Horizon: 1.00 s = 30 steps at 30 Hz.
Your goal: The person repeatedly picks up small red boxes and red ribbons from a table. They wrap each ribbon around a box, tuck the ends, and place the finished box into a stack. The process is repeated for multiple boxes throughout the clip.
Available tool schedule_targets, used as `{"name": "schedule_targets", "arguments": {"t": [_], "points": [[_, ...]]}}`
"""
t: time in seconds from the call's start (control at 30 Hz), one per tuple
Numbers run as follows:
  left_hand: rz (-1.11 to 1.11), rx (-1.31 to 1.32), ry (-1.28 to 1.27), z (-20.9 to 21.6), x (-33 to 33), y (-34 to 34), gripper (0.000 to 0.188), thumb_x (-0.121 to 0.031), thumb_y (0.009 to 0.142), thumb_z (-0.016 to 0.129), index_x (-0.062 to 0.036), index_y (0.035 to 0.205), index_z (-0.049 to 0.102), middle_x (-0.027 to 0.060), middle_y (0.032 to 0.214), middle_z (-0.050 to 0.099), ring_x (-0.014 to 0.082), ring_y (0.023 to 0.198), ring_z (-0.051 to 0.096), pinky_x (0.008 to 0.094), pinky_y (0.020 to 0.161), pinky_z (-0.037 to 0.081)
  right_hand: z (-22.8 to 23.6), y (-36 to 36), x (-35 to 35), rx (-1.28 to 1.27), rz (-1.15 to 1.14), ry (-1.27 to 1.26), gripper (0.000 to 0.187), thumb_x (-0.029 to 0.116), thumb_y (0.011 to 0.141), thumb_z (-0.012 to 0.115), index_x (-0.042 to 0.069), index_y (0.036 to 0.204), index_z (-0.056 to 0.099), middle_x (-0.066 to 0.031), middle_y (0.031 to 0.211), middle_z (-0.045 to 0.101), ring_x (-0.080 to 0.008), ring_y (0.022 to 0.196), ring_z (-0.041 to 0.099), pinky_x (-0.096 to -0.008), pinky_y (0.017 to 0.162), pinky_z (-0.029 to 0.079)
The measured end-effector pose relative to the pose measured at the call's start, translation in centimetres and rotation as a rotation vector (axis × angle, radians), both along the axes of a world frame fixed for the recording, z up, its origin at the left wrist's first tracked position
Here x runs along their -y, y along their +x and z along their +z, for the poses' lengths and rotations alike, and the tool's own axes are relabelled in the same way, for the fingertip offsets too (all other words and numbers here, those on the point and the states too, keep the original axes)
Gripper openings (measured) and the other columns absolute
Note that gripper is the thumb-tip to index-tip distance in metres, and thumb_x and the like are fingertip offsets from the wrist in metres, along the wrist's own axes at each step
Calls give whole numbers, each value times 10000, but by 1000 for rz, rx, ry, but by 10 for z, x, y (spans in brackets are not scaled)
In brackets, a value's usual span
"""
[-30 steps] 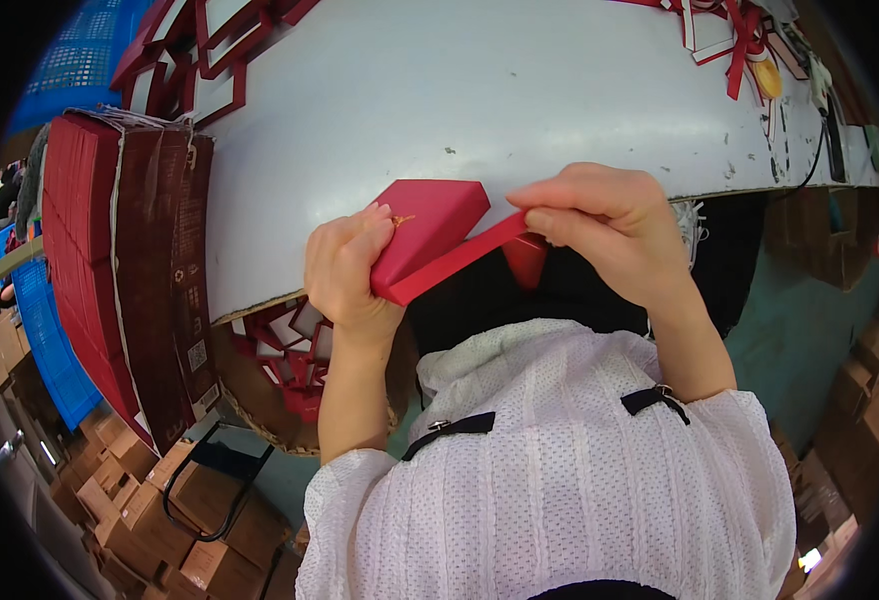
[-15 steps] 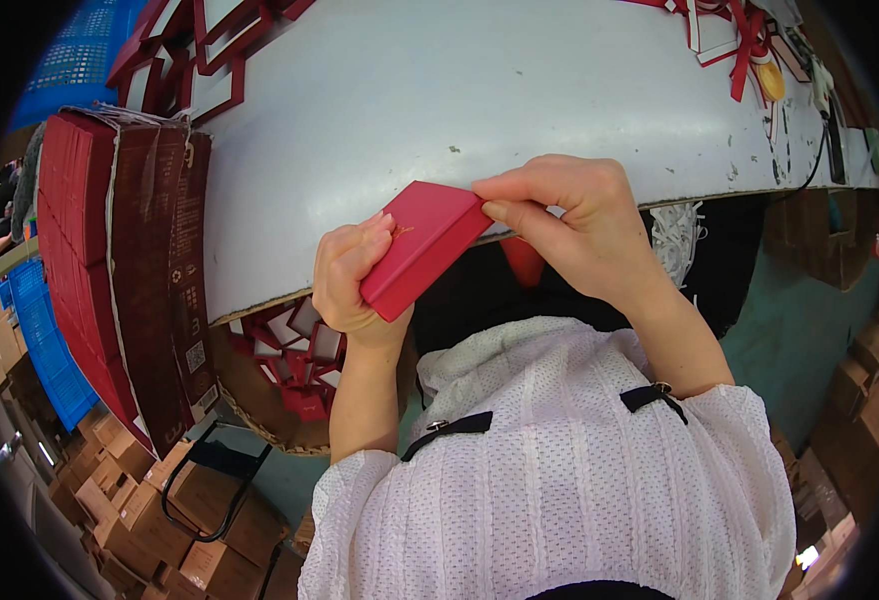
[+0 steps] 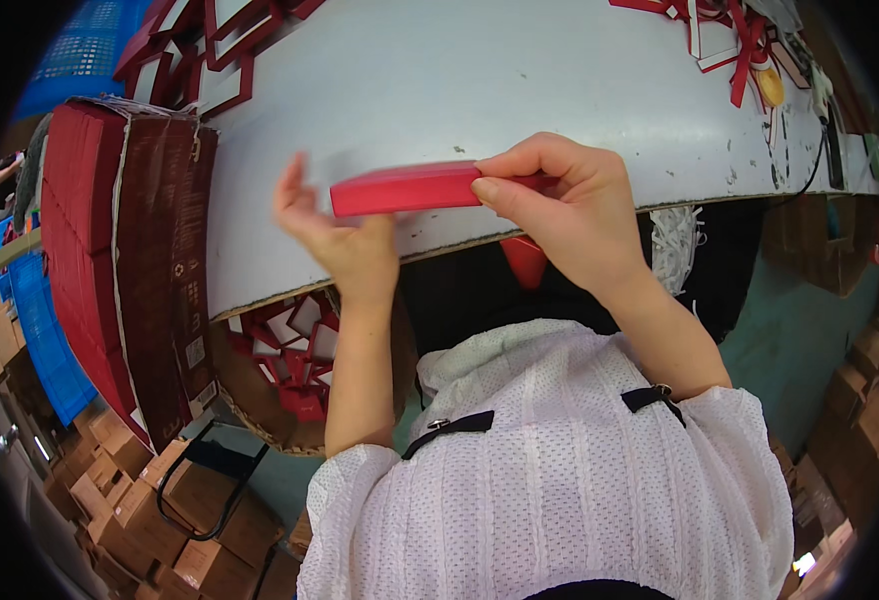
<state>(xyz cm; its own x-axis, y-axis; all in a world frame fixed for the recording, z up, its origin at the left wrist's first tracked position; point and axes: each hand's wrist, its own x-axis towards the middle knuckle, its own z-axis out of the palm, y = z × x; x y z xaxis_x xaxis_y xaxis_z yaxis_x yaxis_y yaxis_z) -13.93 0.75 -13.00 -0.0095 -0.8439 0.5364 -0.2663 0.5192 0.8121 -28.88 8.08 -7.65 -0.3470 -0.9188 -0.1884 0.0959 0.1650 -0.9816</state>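
Observation:
A flat red box point(image 3: 405, 188) is held level above the table's near edge, its long narrow side facing me. My right hand point(image 3: 575, 195) pinches its right end between thumb and fingers. By the box's left end is my left hand point(image 3: 335, 235), fingers apart and somewhat blurred. Part of that hand lies behind or under the box, and whether it touches the box I cannot tell.
A carton point(image 3: 165, 260) packed with red boxes stands at the table's left end. Red-and-white box parts point(image 3: 225, 85) pile up at the far left; more fill a round bin point(image 3: 295, 350) below. Red ribbons point(image 3: 740, 50) lie at the far right of the white table point(image 3: 480, 90).
My left hand has let go of the box's left part and moved left, its fingers spreading. The box has turned from slanted to level, showing its side instead of its top.

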Motion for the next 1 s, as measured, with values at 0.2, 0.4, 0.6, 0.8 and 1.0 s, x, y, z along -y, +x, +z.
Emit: {"name": "schedule_targets", "arguments": {"t": [0.2, 0.4, 0.6, 0.8, 1.0], "points": [[-141, 1061, -364, 53, -9, -1, 482, -14, 531, 642, -37, 998, 526, 114, 1019, 545, 276, 1012, 496, 369, 901, 325, -19, 17, 2, -102, -8, -103, 65, 34, 705, 637, -7, 754, 628, -49, 679, 578, -89, 599, 535, -217, 550, 432], [-184, 820, -454, 27, 6, 1, 291, -23, 574, 580, -14, 865, 574, 96, 839, 606, 249, 750, 598, 323, 608, 462, -17, 7, -9, -36, -69, -81, 230, 1, 673, 661, 32, 895, 613, -51, 857, 538, -77, 618, 543, -195, 568, 443], [-149, 618, -477, 15, -6, -6, 286, -43, 591, 637, -18, 869, 579, 114, 833, 617, 263, 754, 611, 323, 605, 465, 2, 6, -22, 36, -28, -219, 253, -27, 709, 615, 19, 952, 568, -40, 821, 546, -80, 667, 544, -200, 601, 450], [-155, 417, -388, 12, -20, -10, 255, -61, 642, 677, -9, 874, 583, 130, 849, 622, 263, 757, 616, 316, 639, 481, -5, 8, -9, 5, -32, -226, 204, -34, 732, 571, -12, 928, 518, -53, 760, 569, -98, 684, 545, -224, 632, 452], [-165, 321, -329, 8, -29, -10, 257, -26, 640, 670, -4, 883, 587, 135, 850, 624, 267, 770, 618, 318, 658, 487, -4, 10, -6, -75, 37, -190, 260, -42, 730, 584, -5, 970, 492, -32, 777, 555, -75, 713, 522, -211, 657, 431]]}}
